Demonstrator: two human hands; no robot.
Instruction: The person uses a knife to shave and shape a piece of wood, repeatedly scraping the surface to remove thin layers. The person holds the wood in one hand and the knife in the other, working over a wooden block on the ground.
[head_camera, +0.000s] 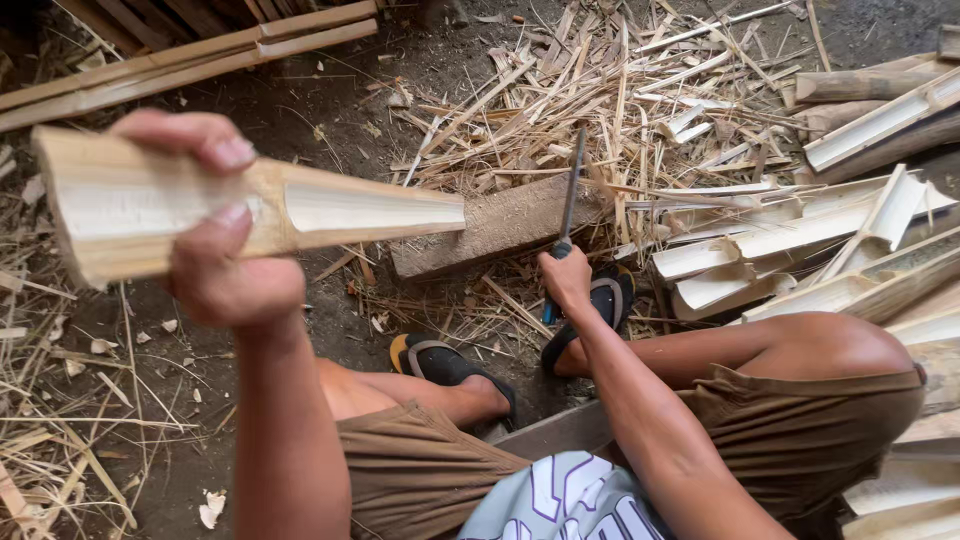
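1. Your left hand (225, 255) is raised close to the camera at the left of the view, fingers wrapped over the top and thumb under, closed around a split bamboo piece (250, 205).
2. The split bamboo piece is held roughly level; its pale hollow inner face is turned toward you, its broad cut end points left, and its narrower end reaches right to just above the wooden block (490, 225).
3. Your right hand (565, 278) is lower, near the middle of the view, fist closed around the handle of a long knife (570, 190).
4. The knife stands almost upright, blade pointing away from you, and crosses in front of the right end of the wooden block; whether the blade touches the block cannot be told.
5. The wooden block lies flat on the dirt floor (330, 110), slightly tilted, amid a litter of thin bamboo shavings (620, 100).
6. Your feet, in dark sandals (450, 370), rest on the ground just below the block; your knees are bent in brown shorts (800, 430).
7. At the right, a stack of split bamboo slats (850, 250) lies with pale inner faces up, just beside your right knee.
8. At the upper left, long bamboo strips (190, 55) lie together on the floor, well apart from both hands.
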